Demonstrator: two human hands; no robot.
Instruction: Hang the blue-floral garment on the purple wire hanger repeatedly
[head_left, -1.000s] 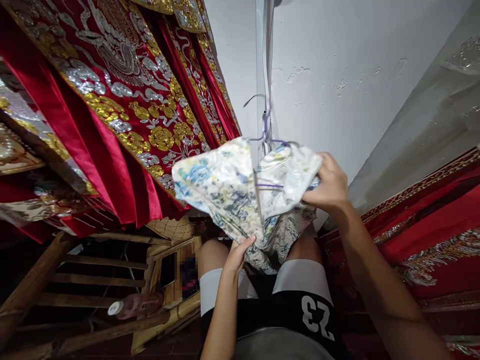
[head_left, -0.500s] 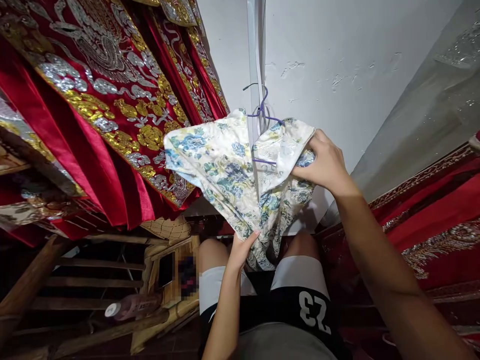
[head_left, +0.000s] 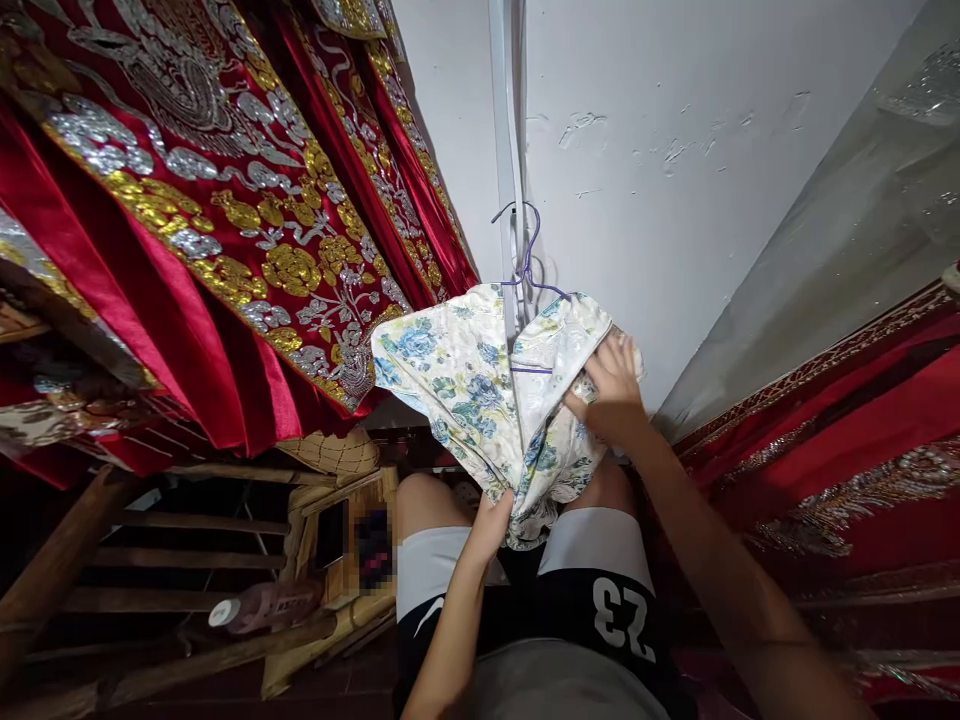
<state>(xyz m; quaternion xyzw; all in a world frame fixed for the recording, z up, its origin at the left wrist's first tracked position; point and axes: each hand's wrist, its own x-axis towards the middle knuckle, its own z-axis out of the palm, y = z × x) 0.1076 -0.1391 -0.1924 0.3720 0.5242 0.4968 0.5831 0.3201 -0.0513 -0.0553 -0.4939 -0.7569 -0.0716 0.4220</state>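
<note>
Left hand [head_left: 493, 525] pinches garment [head_left: 476, 385]; capped bottle [head_left: 268, 607] (contents unclear) nearby.

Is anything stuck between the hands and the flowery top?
Nothing that I can see: the right hand touches the flowery top directly, and the left hand holds its lower front. The purple hanger shows above both hands, not between.

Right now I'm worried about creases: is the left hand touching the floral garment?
Touching. The head view shows the left hand at the lower front of the floral garment, its thumb lying over the cloth.
</note>
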